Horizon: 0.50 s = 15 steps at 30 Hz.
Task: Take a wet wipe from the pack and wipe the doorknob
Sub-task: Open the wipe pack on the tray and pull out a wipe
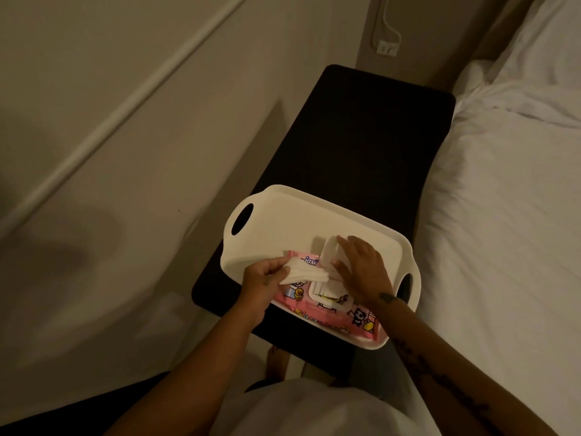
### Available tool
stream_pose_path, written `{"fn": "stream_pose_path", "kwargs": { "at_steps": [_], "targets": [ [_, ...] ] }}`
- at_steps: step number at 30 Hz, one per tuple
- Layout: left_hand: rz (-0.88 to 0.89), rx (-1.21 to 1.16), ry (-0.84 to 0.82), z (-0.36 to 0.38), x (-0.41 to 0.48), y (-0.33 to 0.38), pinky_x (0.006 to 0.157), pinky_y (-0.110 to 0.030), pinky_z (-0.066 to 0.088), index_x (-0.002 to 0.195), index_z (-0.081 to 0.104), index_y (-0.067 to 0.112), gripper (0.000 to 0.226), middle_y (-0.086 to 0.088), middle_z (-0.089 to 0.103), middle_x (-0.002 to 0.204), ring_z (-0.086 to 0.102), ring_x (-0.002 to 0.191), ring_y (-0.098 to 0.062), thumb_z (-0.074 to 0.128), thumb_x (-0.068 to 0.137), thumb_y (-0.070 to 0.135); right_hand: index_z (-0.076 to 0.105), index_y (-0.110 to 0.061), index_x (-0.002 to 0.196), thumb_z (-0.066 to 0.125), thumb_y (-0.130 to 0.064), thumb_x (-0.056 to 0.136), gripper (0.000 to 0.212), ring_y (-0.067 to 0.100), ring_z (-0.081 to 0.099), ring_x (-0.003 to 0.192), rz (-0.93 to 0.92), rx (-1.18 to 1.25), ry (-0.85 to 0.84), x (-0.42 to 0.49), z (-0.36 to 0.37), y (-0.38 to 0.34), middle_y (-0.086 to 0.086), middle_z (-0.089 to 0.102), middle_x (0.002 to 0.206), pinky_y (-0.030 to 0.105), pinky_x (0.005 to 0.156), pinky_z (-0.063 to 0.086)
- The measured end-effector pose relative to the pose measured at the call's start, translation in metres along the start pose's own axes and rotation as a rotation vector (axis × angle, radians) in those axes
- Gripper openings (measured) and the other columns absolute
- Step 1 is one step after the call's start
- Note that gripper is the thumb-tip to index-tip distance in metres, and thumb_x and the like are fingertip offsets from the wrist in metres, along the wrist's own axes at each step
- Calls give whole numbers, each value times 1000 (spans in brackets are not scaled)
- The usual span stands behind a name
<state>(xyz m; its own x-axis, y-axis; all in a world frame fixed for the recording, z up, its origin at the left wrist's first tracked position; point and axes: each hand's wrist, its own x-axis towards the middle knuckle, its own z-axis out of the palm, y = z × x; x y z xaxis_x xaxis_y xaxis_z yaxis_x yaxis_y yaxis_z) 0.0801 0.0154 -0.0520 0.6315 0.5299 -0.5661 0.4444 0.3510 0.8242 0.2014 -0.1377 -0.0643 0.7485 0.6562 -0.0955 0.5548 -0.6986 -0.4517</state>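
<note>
A pink wet-wipe pack [327,305] printed with cartoon animals lies in the near part of a white tray [283,221] with cut-out handles at both ends. The tray sits at the near end of a dark worktop [361,136], which stands between a pale floor on the left and a bed with white sheets [503,199] on the right. The pack's white flip lid [330,248] is raised, hinged away from the person, leaving the opening beneath it uncovered.

The left hand [264,278] has its grip closed on a white wet wipe [303,273], pinched between thumb and fingers; the wipe stretches from the hand across the top of the pack toward the opening, where its far end lies just at the rim. The right hand [361,269] rests on the pack at the open lid, fingers spread and flat against the lid, thumb near the opening; its grip is released, pressing rather than clasping anything.

Both bare forearms reach in from the bottom of the view over a white garment [314,410]. The doorknob is not in sight. A white cable and plug [387,47] hang on the wall beyond the worktop
</note>
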Motion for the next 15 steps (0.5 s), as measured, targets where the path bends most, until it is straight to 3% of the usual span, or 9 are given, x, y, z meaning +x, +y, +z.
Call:
{"fn": "stream_pose_path", "kwargs": {
  "at_steps": [5,10,12,15],
  "targets": [
    [-2,-65,73,-15,0,3,61,-18,57,116,56,-2,30,-12,59,108,59,84,-16,55,86,0,55,1,120,68,-13,80,45,42,57,101,-103,13,212,-16,-4,-13,26,60,112,51,87,44],
    [51,-81,115,-26,1,8,60,-16,56,115,56,-1,28,-8,57,108,56,94,-20,53,87,0,63,-1,104,75,-8,69,38,35,66,79,-245,-23,275,-46,2,-24,20,68,92,45,69,55],
    [47,-73,107,-27,2,6,60,-15,56,116,56,-2,29,-9,56,109,56,96,-21,53,87,0,64,-4,101,67,-14,75,28,33,66,78,-302,-52,263,-55,10,-24,17,69,90,43,68,56],
    [37,-41,73,-25,2,-1,60,-15,56,117,55,-2,30,-9,56,110,57,93,-20,53,87,0,62,-6,99,45,-28,84,31,32,66,80,-321,-25,188,-66,16,-22,16,69,93,42,67,58]
  ]
}}
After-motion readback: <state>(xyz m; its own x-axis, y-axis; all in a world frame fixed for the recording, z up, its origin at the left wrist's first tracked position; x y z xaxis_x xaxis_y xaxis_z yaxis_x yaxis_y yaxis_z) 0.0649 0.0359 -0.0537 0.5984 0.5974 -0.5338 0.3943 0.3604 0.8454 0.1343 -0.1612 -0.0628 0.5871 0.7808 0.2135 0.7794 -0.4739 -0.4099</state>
